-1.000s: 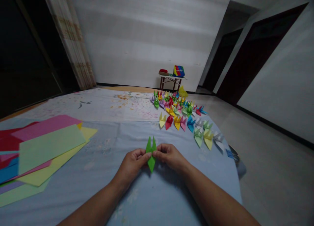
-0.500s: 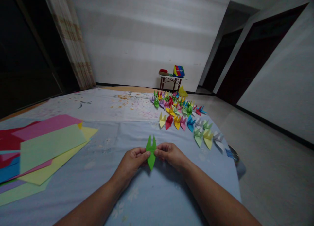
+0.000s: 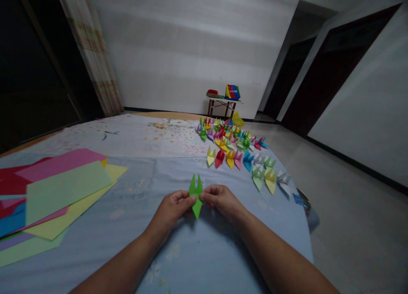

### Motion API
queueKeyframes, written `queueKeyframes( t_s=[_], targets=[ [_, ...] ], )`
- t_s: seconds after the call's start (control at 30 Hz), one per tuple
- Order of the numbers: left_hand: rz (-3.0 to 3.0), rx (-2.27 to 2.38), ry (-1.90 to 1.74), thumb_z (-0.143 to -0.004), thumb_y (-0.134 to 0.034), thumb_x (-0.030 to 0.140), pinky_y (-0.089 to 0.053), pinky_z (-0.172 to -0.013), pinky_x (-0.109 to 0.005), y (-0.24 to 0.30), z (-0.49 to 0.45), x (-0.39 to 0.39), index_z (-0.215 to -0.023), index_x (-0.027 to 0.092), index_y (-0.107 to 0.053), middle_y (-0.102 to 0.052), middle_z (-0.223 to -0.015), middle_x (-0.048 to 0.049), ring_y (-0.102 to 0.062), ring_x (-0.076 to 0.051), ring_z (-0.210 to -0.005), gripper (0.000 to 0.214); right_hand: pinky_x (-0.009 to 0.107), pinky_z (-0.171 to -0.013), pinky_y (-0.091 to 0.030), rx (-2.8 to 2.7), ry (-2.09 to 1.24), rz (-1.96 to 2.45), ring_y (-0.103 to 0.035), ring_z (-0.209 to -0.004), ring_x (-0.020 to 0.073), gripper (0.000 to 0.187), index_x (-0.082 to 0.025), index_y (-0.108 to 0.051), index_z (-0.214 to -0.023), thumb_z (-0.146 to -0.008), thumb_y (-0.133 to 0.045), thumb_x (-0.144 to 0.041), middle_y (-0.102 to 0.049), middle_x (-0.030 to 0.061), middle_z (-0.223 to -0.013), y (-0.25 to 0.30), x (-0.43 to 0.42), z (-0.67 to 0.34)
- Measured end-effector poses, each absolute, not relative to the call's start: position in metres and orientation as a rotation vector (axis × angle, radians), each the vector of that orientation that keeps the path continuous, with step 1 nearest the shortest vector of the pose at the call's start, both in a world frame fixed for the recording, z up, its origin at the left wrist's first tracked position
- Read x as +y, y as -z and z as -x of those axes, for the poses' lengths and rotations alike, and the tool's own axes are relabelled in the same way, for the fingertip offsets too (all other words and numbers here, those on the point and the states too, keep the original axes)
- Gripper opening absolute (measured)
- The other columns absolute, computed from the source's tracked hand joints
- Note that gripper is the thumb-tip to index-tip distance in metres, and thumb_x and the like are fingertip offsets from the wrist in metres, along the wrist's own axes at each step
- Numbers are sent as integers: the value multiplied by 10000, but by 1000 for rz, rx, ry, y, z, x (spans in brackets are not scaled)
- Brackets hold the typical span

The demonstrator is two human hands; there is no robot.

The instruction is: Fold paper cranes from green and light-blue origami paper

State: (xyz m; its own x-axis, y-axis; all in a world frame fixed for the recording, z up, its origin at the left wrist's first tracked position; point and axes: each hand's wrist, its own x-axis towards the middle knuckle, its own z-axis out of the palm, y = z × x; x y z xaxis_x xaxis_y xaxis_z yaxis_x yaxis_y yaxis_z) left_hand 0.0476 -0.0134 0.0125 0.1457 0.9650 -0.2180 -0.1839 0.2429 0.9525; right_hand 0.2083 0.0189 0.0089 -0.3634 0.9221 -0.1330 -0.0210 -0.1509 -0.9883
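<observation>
A bright green folded paper (image 3: pixel 196 206), like an origami crane with its wings still flat, is held between both hands above the blue cloth. Two narrow points stick up away from me and one wide point aims toward me. My left hand (image 3: pixel 174 206) pinches its left edge, thumb on top. On the right edge, my right hand (image 3: pixel 219 200) pinches it between thumb and fingers. The fingertips beneath the paper are partly hidden. Beyond my right hand stand several finished paper cranes (image 3: pixel 219 158) in many colours, in loose rows.
Coloured paper sheets (image 3: pixel 68 192) lie in an overlapping pile at the left. A patterned cloth (image 3: pixel 143 134) covers the round table's far part. The table edge curves down at the right, with a grey stool-like object (image 3: pixel 313 219) beside it. A small table (image 3: pixel 221 101) stands by the wall.
The green paper has tilted slightly, its upper points shifting a little left and its lower tip moving slightly up. Both hands keep their pinch, nearly in place.
</observation>
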Motion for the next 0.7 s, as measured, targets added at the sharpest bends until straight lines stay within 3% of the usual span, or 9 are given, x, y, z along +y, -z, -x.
queueKeyframes(
  t_s=[0.2,0.7],
  targets=[
    [-967,1116,-1051,-597,-714,396,-402,-477,-205,-11,-48,-14,-625,129,-606,-629,-538,-11,-528,-97,-456,288,186,-412,-260,-1418,-1636,1065,-383,-391,39,310,-127,-578,-635,-604,-688,-415,-501,-48,-485,-8,18,-209],
    [-900,1085,-998,-630,-677,418,-365,-427,-200,-15,-45,-12,-613,115,-613,-590,-485,-1,-483,-85,-412,311,176,-416,-270,-1411,-1697,1002,-377,-402,31,359,-121,-566,-640,-630,-667,-465,-492,-50,-494,-9,16,-205]
  ],
)
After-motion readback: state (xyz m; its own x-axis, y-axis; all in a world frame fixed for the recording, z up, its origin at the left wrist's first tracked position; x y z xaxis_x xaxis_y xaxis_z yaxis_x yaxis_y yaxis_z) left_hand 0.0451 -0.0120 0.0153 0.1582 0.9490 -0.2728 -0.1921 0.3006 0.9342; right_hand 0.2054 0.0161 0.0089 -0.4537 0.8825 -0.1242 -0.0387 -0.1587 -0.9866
